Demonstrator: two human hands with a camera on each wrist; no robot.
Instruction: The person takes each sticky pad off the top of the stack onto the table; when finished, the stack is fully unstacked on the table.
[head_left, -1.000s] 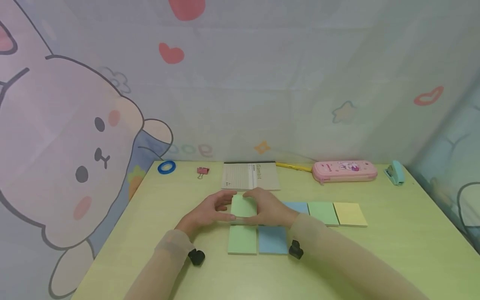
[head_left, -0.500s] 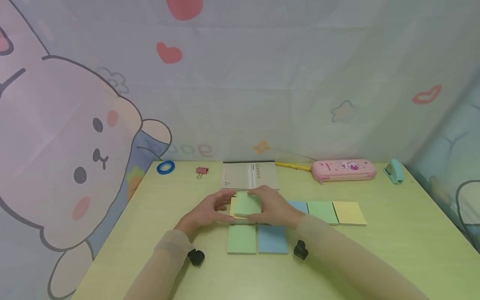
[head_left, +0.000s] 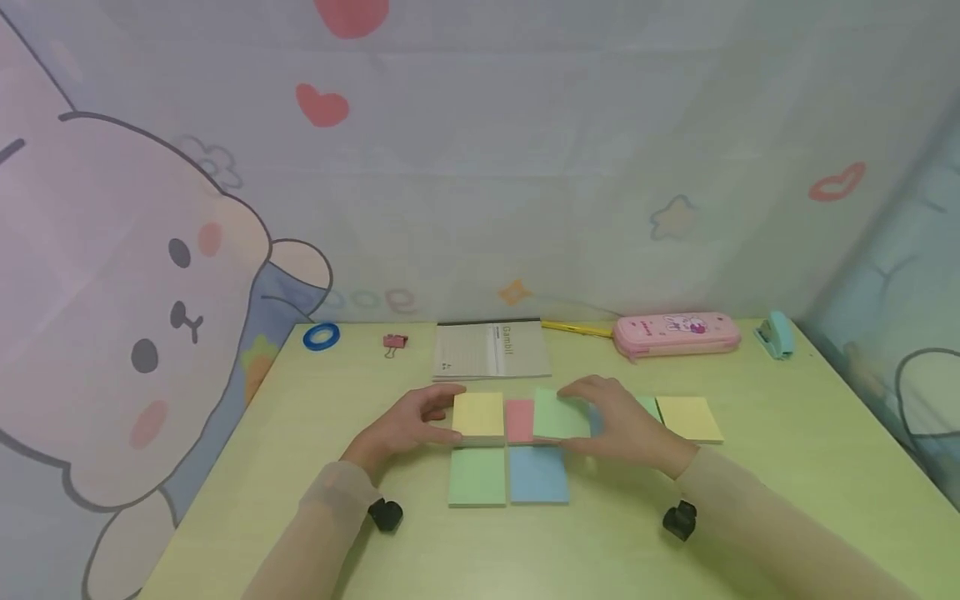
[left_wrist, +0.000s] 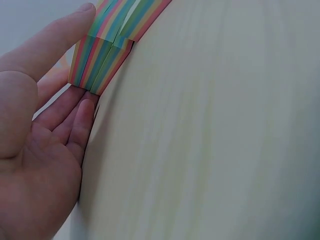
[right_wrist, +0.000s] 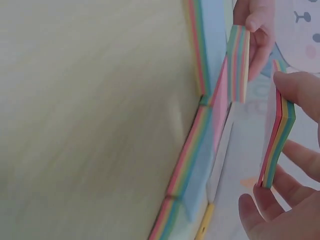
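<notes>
My right hand (head_left: 626,429) pinches a green-topped sticky note pad (head_left: 557,415) between thumb and fingers. In the right wrist view this pad (right_wrist: 280,135), with coloured stripes along its edge, is held clear of the table. At the left, my left hand (head_left: 405,427) grips a yellow-topped stack of sticky note pads (head_left: 477,415) by its front and back edges. Its striped sides (left_wrist: 97,60) show in the left wrist view. Between the stack and the held pad, part of a pink pad (head_left: 519,421) shows. Nearer me lie a green pad (head_left: 477,477) and a blue pad (head_left: 538,475).
Rightward in the back row lie a mostly hidden blue pad, a green pad (head_left: 648,407) and a yellow pad (head_left: 690,418). Along the far edge are blue tape (head_left: 321,337), a binder clip (head_left: 394,343), a notebook (head_left: 492,350), a yellow pencil (head_left: 577,328), a pink pencil case (head_left: 677,333) and a stapler (head_left: 776,335).
My right hand has slid the green-topped pad off the stack and carried it right, uncovering the yellow top and the pink pad. My left hand stays at the stack; the head view shifts slightly.
</notes>
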